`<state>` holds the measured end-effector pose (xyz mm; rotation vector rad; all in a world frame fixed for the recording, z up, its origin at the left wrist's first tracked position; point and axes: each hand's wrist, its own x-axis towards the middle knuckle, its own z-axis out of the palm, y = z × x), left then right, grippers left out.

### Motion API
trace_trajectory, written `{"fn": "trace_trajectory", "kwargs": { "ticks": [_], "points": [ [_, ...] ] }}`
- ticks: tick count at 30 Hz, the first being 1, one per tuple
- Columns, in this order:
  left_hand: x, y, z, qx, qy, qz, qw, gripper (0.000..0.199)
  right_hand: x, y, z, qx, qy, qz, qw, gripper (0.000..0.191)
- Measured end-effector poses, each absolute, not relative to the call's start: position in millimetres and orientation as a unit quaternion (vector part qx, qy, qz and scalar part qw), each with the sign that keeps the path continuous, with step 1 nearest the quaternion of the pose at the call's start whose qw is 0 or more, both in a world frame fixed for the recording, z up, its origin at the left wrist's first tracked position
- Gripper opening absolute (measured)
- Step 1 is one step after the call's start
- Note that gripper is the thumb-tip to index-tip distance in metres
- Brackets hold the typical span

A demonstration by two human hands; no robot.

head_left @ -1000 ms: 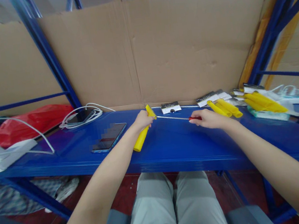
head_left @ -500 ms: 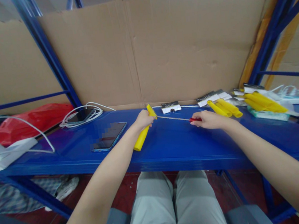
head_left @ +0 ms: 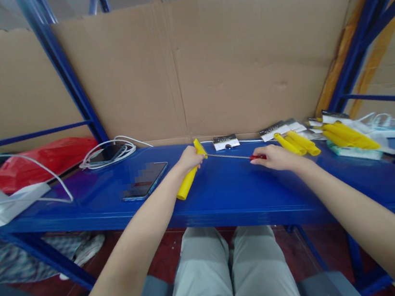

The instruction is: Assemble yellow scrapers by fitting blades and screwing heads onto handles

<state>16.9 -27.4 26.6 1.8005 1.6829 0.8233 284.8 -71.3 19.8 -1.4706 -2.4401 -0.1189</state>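
Note:
My left hand (head_left: 190, 158) is wrapped round a yellow tool (head_left: 187, 184), whose head sticks out above the fingers and whose thick handle slants down toward the table's front. My right hand (head_left: 271, 157) is closed on the red handle of a screwdriver (head_left: 233, 156). Its thin metal shaft runs left to the yellow head, and the tip meets it beside my left fingers. A small black-and-white card (head_left: 226, 141) lies behind the shaft. To the right of my right hand are several yellow handles (head_left: 300, 142) on more cards.
A phone (head_left: 145, 180) lies left of my left hand. Farther left are a coiled white cable (head_left: 109, 154), a red bag (head_left: 46, 160) and a white power strip (head_left: 16, 206). More yellow pieces (head_left: 351, 136) lie far right. Cardboard (head_left: 226, 66) stands behind the blue table (head_left: 233, 201).

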Motion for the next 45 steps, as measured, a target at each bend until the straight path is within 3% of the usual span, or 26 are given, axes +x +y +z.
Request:
{"fn": "trace_trajectory", "kwargs": {
  "ticks": [3,7,11,18,26,32,41,45],
  "points": [
    [17.2,-28.9,27.5,0.667,0.626,0.303,0.268,0.019,283.0,-71.4,19.2,-0.507,-0.849,-0.025,0.146,0.025],
    [17.8,-32.5,29.6,0.669,0.623,0.303,0.270,0.021,281.6,-71.4,17.9,-0.522,-0.835,-0.006,0.172,0.014],
    [17.5,-33.1,30.2,0.672,0.625,0.298,0.262,0.022,283.2,-71.1,18.2,-0.523,-0.834,-0.050,0.169,0.009],
    [18.0,-32.9,30.7,0.666,0.622,0.312,0.269,0.020,283.9,-71.7,18.8,-0.532,-0.828,-0.041,0.170,0.021],
    [17.6,-35.0,30.9,0.662,0.621,0.317,0.276,0.019,283.0,-70.3,17.4,-0.523,-0.831,-0.057,0.181,0.011],
    [17.4,-36.4,32.3,0.663,0.622,0.315,0.273,0.019,283.1,-70.5,17.9,-0.518,-0.839,-0.049,0.161,0.025],
    [16.6,-32.5,30.1,0.662,0.620,0.316,0.280,0.020,284.8,-69.4,16.9,-0.512,-0.838,-0.047,0.185,0.010],
    [18.1,-36.7,32.6,0.659,0.620,0.321,0.280,0.021,286.5,-70.2,19.1,-0.512,-0.839,-0.042,0.179,0.018]
  ]
}}
